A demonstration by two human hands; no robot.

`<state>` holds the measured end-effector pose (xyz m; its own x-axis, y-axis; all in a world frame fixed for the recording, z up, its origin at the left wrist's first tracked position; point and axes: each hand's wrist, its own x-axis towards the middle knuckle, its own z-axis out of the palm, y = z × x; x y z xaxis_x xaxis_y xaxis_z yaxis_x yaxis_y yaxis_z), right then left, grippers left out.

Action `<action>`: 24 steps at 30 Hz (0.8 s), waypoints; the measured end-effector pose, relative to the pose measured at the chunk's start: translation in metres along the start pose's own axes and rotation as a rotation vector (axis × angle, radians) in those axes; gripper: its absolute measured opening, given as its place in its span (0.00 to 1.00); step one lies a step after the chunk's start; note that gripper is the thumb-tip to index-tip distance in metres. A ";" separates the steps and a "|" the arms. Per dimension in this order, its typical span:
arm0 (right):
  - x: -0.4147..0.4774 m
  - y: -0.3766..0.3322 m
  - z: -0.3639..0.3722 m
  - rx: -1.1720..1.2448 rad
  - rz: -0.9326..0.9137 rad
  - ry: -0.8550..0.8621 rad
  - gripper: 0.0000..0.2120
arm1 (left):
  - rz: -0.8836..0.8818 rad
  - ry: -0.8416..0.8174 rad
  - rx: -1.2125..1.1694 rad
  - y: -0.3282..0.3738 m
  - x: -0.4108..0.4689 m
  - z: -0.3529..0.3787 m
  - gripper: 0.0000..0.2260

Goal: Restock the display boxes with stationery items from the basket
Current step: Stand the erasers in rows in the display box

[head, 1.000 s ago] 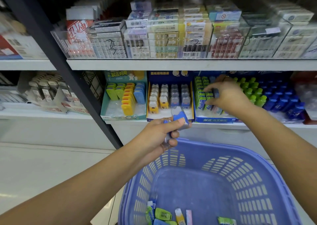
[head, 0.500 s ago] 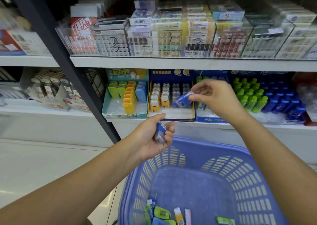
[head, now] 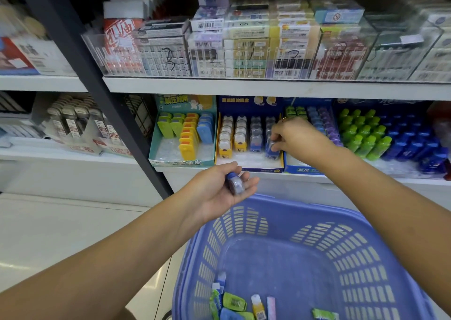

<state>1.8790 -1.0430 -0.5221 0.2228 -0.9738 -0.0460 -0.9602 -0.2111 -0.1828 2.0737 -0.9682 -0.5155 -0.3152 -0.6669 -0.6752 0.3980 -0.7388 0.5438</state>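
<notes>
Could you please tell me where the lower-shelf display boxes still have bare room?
The teal box has bare tray in front of its green row and blue row. The navy box has a bare strip along its front edge. It is crowded around the right hand at that box's right row, and among the green bottles.

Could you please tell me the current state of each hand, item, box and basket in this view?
Right hand, pinching the front blue item in the dark blue display box.
Left hand, palm up, holding a second blue item.
Dark blue display box, front slots unfilled.
Teal display box, partly filled.
Basket, nearly empty, a few items at the bottom.
</notes>
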 end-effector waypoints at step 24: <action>-0.042 -0.040 0.008 0.674 -0.040 0.378 0.08 | 0.258 0.107 0.486 0.005 0.011 0.012 0.15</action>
<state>1.9098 -0.9926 -0.5209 0.0661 -0.9548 0.2898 -0.6158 -0.2676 -0.7411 2.0623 -0.9803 -0.5144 -0.1611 -0.8369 -0.5232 -0.0003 -0.5300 0.8480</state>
